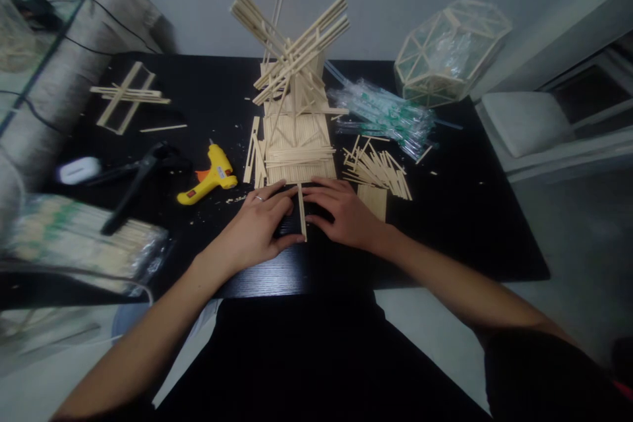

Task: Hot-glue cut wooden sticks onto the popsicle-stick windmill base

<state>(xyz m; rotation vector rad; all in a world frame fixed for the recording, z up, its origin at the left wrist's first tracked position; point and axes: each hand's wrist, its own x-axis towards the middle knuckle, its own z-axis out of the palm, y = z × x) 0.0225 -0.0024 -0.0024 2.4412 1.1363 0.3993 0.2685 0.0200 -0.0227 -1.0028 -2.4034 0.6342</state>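
Two or so thin wooden sticks lie side by side on the black table, pointing away from me. From the left, my left hand grips them, its thumb at their near end and its fingers bent toward their far part. My right hand presses the same sticks from the other side with curled fingers. Just beyond my fingertips stands a windmill-like model built of wooden sticks, with crossed blades at its top. A small bundle of sticks lies across its front.
Left of me are a yellow glue gun, a dark tool, a stick frame and packaged sticks. At right lie loose sticks, plastic-wrapped glue sticks and a faceted wood-framed object.
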